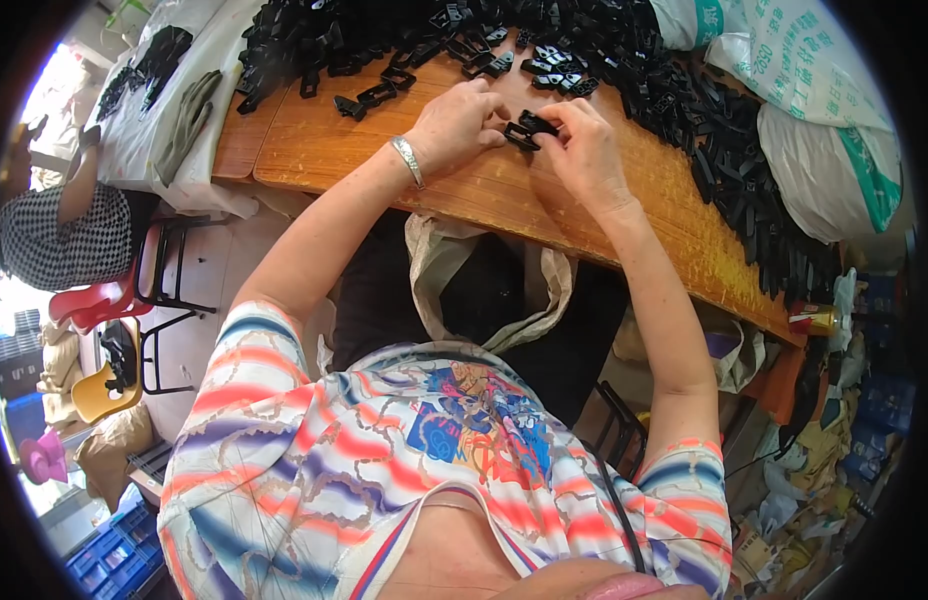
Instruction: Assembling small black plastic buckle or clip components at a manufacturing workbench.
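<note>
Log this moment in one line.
right hand: holds black buckle-like piece | left hand: beside it, contact unclear | wooden table: heaped black parts at far side

A small, glossy black plastic clip-like part [521, 136] with open slots is pinched between the thumb and fingers of the right hand [582, 150] over the brown wooden tabletop [494, 190], its left end just beside the fingertips of the left hand [461, 126]; whether it is 1 piece or 2 is unclear.

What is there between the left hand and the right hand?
The head view shows a small black part there, held by the right hand; whether the left hand touches it is unclear.
</note>
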The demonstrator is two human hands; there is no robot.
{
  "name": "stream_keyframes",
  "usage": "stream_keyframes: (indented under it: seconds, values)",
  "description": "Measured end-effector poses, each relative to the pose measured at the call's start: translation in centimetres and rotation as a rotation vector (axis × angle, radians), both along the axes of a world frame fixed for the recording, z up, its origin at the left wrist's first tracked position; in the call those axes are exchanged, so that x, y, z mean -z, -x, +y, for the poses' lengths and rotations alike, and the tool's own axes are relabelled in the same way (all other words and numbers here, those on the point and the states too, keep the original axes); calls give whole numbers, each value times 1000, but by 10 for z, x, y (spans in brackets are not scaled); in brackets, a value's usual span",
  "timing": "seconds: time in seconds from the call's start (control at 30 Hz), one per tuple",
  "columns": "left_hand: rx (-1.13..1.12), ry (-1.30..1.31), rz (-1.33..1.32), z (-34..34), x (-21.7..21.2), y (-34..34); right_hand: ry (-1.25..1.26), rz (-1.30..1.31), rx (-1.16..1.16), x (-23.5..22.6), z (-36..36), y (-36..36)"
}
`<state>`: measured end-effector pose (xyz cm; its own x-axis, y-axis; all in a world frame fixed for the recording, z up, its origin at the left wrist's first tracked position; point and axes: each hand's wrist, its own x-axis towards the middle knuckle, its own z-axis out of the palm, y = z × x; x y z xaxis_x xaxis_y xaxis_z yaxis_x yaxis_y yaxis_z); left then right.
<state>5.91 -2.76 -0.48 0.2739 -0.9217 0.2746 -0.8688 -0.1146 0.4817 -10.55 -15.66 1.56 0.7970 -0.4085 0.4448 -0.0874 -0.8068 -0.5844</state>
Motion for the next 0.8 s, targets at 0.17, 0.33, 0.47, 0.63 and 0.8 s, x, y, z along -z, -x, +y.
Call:
stream_keyframes:
  seconds: [0.17, 0.33, 0.47, 0.63, 0.8]
  values:
    - [-26, 96, 13, 4, 4, 6, 72, 57, -40, 10, 3, -5]
    - [2, 37, 64, 0, 3, 8, 61, 75, -27, 13, 1, -5]
    - [7, 68, 37, -3, 9, 5, 163, 118, -38, 11, 7, -6]
    - [-4, 35, 57, -1, 6, 6, 357, 117, -90, 16, 25, 8]
    - [16, 28, 76, -1, 7, 6, 362, 51, -33, 24, 23, 8]
